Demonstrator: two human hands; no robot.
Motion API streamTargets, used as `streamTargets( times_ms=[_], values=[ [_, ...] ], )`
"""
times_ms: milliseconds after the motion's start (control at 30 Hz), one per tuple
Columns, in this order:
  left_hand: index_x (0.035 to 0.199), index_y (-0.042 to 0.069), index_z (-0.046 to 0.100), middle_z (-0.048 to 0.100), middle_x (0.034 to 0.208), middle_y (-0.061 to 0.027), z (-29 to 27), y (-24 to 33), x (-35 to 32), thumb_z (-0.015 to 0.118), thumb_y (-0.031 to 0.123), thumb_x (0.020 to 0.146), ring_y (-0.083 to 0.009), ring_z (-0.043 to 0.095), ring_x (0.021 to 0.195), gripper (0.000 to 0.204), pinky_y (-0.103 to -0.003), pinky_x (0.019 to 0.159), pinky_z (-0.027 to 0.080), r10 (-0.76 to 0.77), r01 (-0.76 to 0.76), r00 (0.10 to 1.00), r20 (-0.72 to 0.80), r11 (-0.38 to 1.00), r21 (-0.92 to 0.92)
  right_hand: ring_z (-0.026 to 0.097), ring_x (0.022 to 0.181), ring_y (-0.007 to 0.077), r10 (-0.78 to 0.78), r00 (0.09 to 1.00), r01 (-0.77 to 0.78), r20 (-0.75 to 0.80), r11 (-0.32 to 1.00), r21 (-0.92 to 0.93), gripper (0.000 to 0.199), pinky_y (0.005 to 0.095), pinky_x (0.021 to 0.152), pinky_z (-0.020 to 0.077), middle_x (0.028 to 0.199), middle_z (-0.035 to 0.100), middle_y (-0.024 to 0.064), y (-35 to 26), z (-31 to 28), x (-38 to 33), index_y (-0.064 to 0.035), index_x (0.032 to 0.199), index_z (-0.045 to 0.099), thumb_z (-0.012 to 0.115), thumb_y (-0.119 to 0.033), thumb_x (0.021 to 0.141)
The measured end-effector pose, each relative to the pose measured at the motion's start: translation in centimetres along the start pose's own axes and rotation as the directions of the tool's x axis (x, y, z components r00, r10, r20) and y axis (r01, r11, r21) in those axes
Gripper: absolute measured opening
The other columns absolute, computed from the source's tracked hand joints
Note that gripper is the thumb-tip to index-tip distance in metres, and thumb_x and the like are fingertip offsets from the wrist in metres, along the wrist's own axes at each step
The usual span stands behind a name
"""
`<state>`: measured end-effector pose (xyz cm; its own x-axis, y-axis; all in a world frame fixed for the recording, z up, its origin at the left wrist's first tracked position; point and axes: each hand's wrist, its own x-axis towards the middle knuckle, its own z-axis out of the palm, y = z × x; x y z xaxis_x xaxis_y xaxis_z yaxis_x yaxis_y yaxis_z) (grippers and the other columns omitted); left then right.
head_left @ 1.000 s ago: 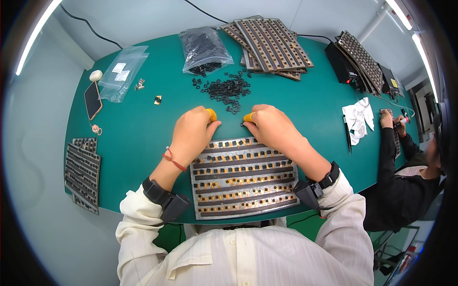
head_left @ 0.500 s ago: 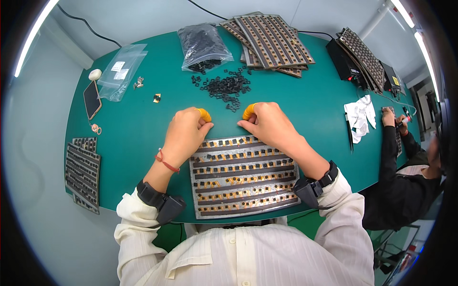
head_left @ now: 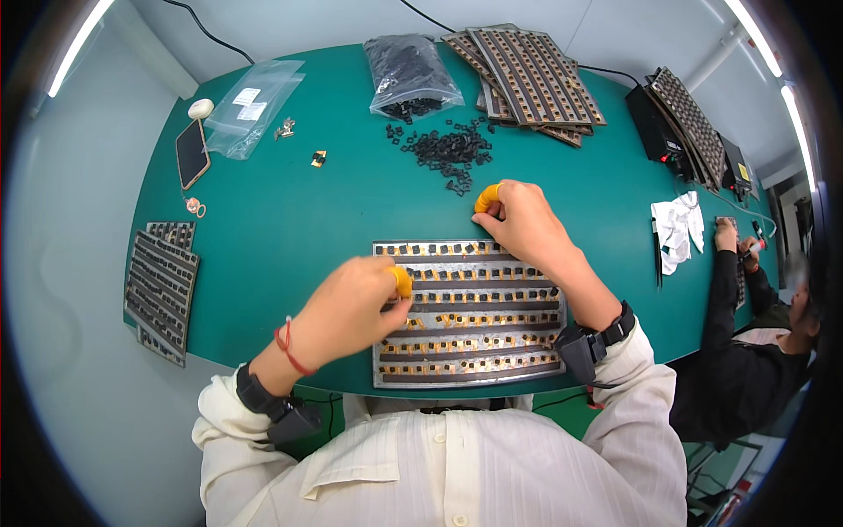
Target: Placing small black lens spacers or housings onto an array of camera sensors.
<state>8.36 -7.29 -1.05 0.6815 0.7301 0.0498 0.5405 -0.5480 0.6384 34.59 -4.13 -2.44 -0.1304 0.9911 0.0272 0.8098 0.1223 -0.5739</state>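
Note:
My left hand (head_left: 356, 303) is over the left side of a metal tray (head_left: 470, 379) lined with rows of small black parts on gold-coloured pieces. Its thumb and index finger are pinched together low over the middle rows; whatever is between them is too small to make out. Beyond the tray's far edge, my right hand (head_left: 530, 221) hovers with thumb and index finger also closed in a pinch, their contents hidden. Yellow finger covers sit on both index fingers. Past the right hand lies a loose pile of small black square frames (head_left: 450, 151).
Behind the pile stands a clear bag (head_left: 411, 70) of black parts, beside stacked trays (head_left: 536, 79). More trays (head_left: 163, 285), a phone (head_left: 192, 154) and empty plastic bags (head_left: 250, 110) lie left. Rightward are black boxes (head_left: 654, 127), white cloth (head_left: 678, 230) and another person's hands (head_left: 726, 234).
My left hand has come from beyond the tray's far edge down toward me, over its left side. My right hand stays near the far edge, still pinched. The whole view has shifted slightly.

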Motion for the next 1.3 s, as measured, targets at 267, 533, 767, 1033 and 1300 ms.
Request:
streamTargets(
  times_ms=[267,533,767,1033,1300],
  values=[
    [0.083,0.0,0.068,0.058,0.079,-0.0098,1.9,0.7,-2.4,0.071,0.009,0.079,-0.0286,0.056,0.074,0.01,-0.038,0.072,0.047,0.065,-0.068,0.997,0.028,0.989,0.134,0.064,0.075,0.0298,-0.104,0.995,0.104,0.014,0.995,0.002,0.015,0.0388,0.068,0.0511,0.082,0.063,0.0151,-0.1,-1.8,-3.7,0.0037,0.09,0.07,0.075,-0.008,0.081],
    [0.071,0.001,0.065,0.056,0.071,-0.0091,2.8,2.4,-4.0,0.075,0.02,0.082,-0.0278,0.057,0.069,0.025,-0.039,0.066,0.046,0.136,-0.126,0.991,-0.003,0.924,0.361,0.061,0.079,0.031,-0.082,0.995,0.082,0.058,0.997,0.006,0.015,0.0397,0.068,0.05,0.088,0.059,0.0135,1.6,-4.6,-11.9,0.004,0.09,0.069,0.075,-0.006,0.081],
    [0.06,0.003,0.06,0.054,0.058,-0.0109,2.9,2.7,-4.6,0.075,0.031,0.084,-0.031,0.054,0.054,0.04,-0.041,0.055,0.044,0.041,-0.077,0.993,0.107,0.928,0.366,0.06,0.081,0.0288,-0.097,0.995,0.097,0.001,0.995,-0.017,0.016,0.038,0.069,0.0506,0.089,0.059,0.012,2.5,-3.9,-15.2,0.0035,0.089,0.068,0.076,-0.005,0.079],
    [0.058,-0.001,0.061,0.057,0.055,-0.0162,0.6,2.6,-2.1,0.073,0.035,0.086,-0.0336,0.056,0.049,0.047,-0.041,0.051,0.047,-0.1,0.02,0.964,0.245,0.951,0.307,0.061,0.073,0.0291,-0.076,0.99,0.061,-0.119,0.991,-0.121,0.016,0.0391,0.064,0.0506,0.078,0.06,0.0115,1.9,-1.8,-16.3,0.0033,0.08,0.069,0.075,-0.012,0.082],
    [0.101,-0.007,0.069,0.069,0.086,-0.0209,-1.1,-1.3,6.0,0.076,0.02,0.083,-0.0293,0.069,0.077,0.034,-0.037,0.069,0.053,0.031,-0.031,0.994,-0.104,1.0,0.005,0.054,0.045,0.0332,-0.002,0.998,0.018,0.07,0.972,-0.232,0.039,0.0425,0.046,0.044,0.051,0.053,0.014,0.9,-2.5,-15.9,0.0012,0.059,0.063,0.073,-0.024,0.087]
  ],
)
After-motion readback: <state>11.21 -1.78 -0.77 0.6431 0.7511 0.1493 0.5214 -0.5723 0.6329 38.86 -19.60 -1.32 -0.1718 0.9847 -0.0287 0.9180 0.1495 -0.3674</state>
